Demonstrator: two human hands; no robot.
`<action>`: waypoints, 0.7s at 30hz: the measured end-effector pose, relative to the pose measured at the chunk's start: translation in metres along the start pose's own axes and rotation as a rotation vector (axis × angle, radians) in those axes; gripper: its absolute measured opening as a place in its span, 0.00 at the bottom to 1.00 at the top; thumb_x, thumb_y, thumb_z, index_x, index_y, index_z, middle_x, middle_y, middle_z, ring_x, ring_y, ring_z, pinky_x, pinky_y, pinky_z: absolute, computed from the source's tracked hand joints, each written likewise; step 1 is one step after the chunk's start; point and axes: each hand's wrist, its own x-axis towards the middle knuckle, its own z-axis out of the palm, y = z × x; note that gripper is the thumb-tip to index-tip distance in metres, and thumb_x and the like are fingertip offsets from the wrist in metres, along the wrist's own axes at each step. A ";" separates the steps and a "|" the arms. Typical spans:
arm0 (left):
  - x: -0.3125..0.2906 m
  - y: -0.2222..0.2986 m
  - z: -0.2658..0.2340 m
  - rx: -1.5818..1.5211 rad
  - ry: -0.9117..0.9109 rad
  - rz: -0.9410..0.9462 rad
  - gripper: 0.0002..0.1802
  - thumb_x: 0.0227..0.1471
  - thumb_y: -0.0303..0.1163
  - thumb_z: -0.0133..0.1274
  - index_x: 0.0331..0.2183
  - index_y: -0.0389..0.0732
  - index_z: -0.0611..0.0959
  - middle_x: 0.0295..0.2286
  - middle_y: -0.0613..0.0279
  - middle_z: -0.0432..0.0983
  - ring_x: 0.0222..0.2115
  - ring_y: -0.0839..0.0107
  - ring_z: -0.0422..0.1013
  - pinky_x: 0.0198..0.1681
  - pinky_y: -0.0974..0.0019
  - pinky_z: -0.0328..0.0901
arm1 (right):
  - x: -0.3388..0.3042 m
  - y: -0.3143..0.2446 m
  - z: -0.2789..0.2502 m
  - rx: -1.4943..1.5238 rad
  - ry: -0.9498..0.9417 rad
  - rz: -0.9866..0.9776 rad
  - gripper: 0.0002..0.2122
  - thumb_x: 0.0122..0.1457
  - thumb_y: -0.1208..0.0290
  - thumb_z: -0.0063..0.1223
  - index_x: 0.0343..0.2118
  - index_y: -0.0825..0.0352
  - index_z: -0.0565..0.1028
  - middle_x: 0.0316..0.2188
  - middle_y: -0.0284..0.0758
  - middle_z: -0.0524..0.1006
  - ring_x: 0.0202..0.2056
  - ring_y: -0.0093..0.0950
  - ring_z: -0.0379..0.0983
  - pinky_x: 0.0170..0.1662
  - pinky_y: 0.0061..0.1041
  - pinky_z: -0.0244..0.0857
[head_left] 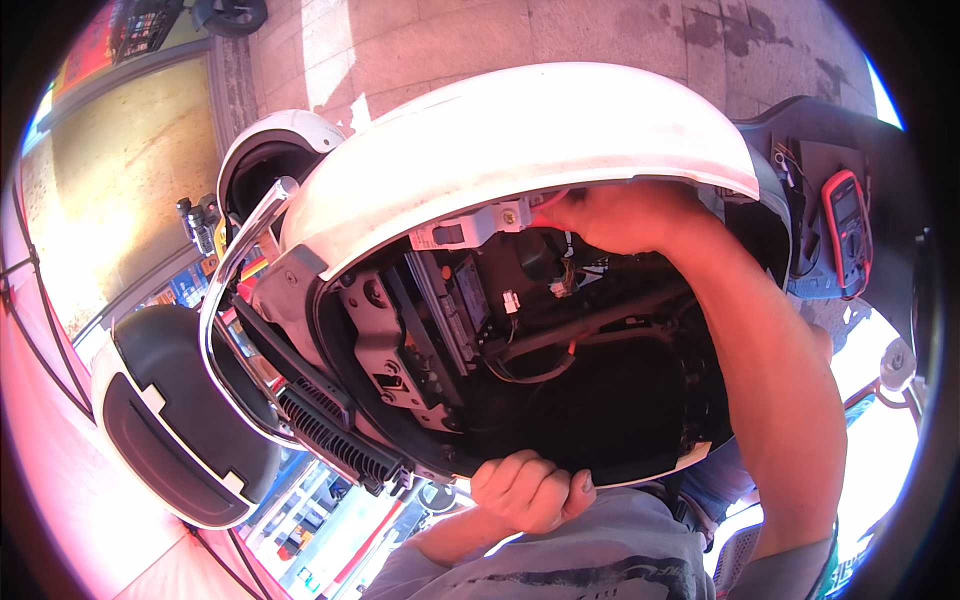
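text: none readable | multimeter: too small | white module: print blurred

The curved panel is white and the multimeter red-rimmed.

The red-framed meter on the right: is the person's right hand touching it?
Apart: the head view shows a wide gap between the right hand, at the white cover's lower edge, and the red-framed meter.

White, rounded scooter body standing open, exposing dark cavity with white connector showing inside; small white boxy unit sitting slightly tilted just beneath far rim.
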 end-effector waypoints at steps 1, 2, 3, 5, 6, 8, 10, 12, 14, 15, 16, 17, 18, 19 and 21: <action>0.000 0.000 0.000 0.006 -0.002 -0.002 0.14 0.45 0.38 0.62 0.16 0.49 0.74 0.16 0.72 0.68 0.18 0.72 0.69 0.23 0.69 0.51 | 0.000 0.000 0.001 0.025 -0.038 0.034 0.13 0.63 0.53 0.57 0.44 0.50 0.85 0.41 0.31 0.85 0.46 0.32 0.78 0.53 0.35 0.68; 0.000 0.000 0.000 0.002 0.002 -0.004 0.14 0.45 0.38 0.62 0.16 0.49 0.74 0.16 0.72 0.68 0.18 0.72 0.69 0.23 0.69 0.51 | 0.000 0.000 0.001 -0.016 -0.003 0.006 0.13 0.63 0.53 0.57 0.45 0.50 0.85 0.41 0.31 0.85 0.47 0.32 0.78 0.54 0.35 0.68; 0.000 0.000 0.000 -0.001 -0.002 -0.009 0.14 0.45 0.38 0.62 0.16 0.49 0.74 0.16 0.72 0.68 0.18 0.72 0.69 0.23 0.69 0.51 | 0.000 0.000 0.002 -0.056 0.031 -0.021 0.13 0.63 0.53 0.57 0.45 0.50 0.85 0.41 0.31 0.85 0.47 0.32 0.78 0.54 0.35 0.68; 0.000 0.000 0.000 -0.005 -0.002 -0.017 0.14 0.45 0.38 0.62 0.16 0.49 0.74 0.16 0.72 0.68 0.18 0.72 0.69 0.23 0.69 0.51 | 0.000 0.001 0.004 -0.116 0.084 -0.083 0.14 0.62 0.53 0.58 0.46 0.52 0.84 0.42 0.32 0.84 0.47 0.34 0.79 0.53 0.36 0.69; 0.000 0.001 0.000 -0.007 -0.002 -0.021 0.14 0.45 0.38 0.62 0.16 0.49 0.74 0.16 0.72 0.68 0.18 0.72 0.69 0.23 0.69 0.51 | 0.000 0.002 0.004 -0.133 0.100 -0.116 0.15 0.61 0.53 0.59 0.47 0.53 0.83 0.42 0.32 0.84 0.46 0.36 0.79 0.52 0.38 0.70; 0.001 0.000 0.001 -0.013 0.004 -0.020 0.14 0.44 0.38 0.63 0.17 0.49 0.74 0.17 0.72 0.68 0.19 0.72 0.69 0.23 0.70 0.51 | 0.003 0.004 0.003 -0.130 0.091 -0.144 0.16 0.62 0.53 0.59 0.47 0.54 0.83 0.43 0.35 0.84 0.47 0.39 0.79 0.52 0.39 0.70; 0.001 0.000 0.001 -0.020 0.006 -0.018 0.14 0.44 0.37 0.63 0.17 0.49 0.74 0.17 0.72 0.68 0.19 0.72 0.69 0.24 0.70 0.51 | 0.004 0.004 0.000 -0.104 0.033 -0.109 0.17 0.63 0.51 0.55 0.48 0.54 0.84 0.45 0.38 0.83 0.48 0.40 0.78 0.54 0.38 0.68; 0.001 0.000 0.002 -0.034 0.021 -0.011 0.14 0.46 0.36 0.61 0.17 0.48 0.74 0.16 0.71 0.69 0.18 0.71 0.68 0.23 0.68 0.51 | 0.011 -0.002 0.002 -0.129 -0.073 -0.040 0.18 0.63 0.50 0.55 0.48 0.54 0.83 0.46 0.40 0.83 0.49 0.42 0.78 0.55 0.39 0.68; 0.001 0.001 0.002 -0.047 0.024 -0.010 0.13 0.47 0.35 0.60 0.17 0.47 0.75 0.16 0.71 0.69 0.17 0.71 0.67 0.23 0.68 0.51 | 0.010 -0.007 0.003 -0.170 -0.110 0.048 0.19 0.63 0.49 0.54 0.49 0.55 0.83 0.47 0.41 0.82 0.50 0.42 0.77 0.55 0.39 0.68; 0.001 0.000 0.002 -0.048 0.022 -0.013 0.13 0.47 0.35 0.61 0.17 0.47 0.75 0.16 0.71 0.69 0.17 0.71 0.67 0.23 0.68 0.52 | 0.008 -0.010 0.001 -0.189 -0.096 0.085 0.19 0.63 0.49 0.54 0.49 0.55 0.83 0.47 0.41 0.82 0.50 0.43 0.77 0.55 0.39 0.68; 0.001 0.000 0.001 -0.047 0.021 -0.015 0.13 0.47 0.35 0.61 0.17 0.47 0.75 0.16 0.71 0.69 0.18 0.71 0.67 0.23 0.68 0.52 | 0.005 -0.012 0.000 -0.208 -0.078 0.122 0.20 0.63 0.49 0.54 0.49 0.55 0.83 0.47 0.41 0.82 0.51 0.43 0.77 0.56 0.38 0.68; 0.001 0.000 0.001 -0.047 0.023 -0.006 0.13 0.46 0.35 0.61 0.17 0.47 0.76 0.16 0.71 0.69 0.18 0.71 0.68 0.23 0.68 0.52 | 0.006 -0.016 -0.002 -0.258 -0.113 0.123 0.21 0.62 0.47 0.55 0.49 0.56 0.83 0.47 0.42 0.82 0.50 0.42 0.77 0.56 0.39 0.68; 0.002 0.000 0.002 -0.047 0.028 0.002 0.13 0.46 0.35 0.61 0.17 0.47 0.76 0.16 0.71 0.69 0.18 0.71 0.68 0.24 0.68 0.52 | 0.005 -0.018 -0.003 -0.237 -0.080 0.112 0.21 0.61 0.47 0.55 0.49 0.56 0.83 0.46 0.41 0.82 0.50 0.42 0.78 0.56 0.39 0.69; 0.002 0.000 0.001 -0.040 0.025 0.004 0.12 0.46 0.35 0.61 0.17 0.47 0.76 0.16 0.71 0.69 0.18 0.71 0.68 0.24 0.68 0.52 | 0.003 -0.022 -0.001 -0.211 -0.053 0.096 0.21 0.61 0.46 0.55 0.48 0.55 0.83 0.46 0.41 0.82 0.50 0.42 0.78 0.55 0.39 0.69; 0.002 0.000 0.000 -0.043 0.024 0.006 0.12 0.46 0.35 0.61 0.17 0.47 0.76 0.16 0.71 0.70 0.18 0.71 0.68 0.24 0.68 0.52 | 0.001 -0.025 -0.001 -0.220 -0.045 0.095 0.21 0.61 0.46 0.55 0.48 0.55 0.84 0.45 0.41 0.83 0.49 0.41 0.78 0.55 0.40 0.69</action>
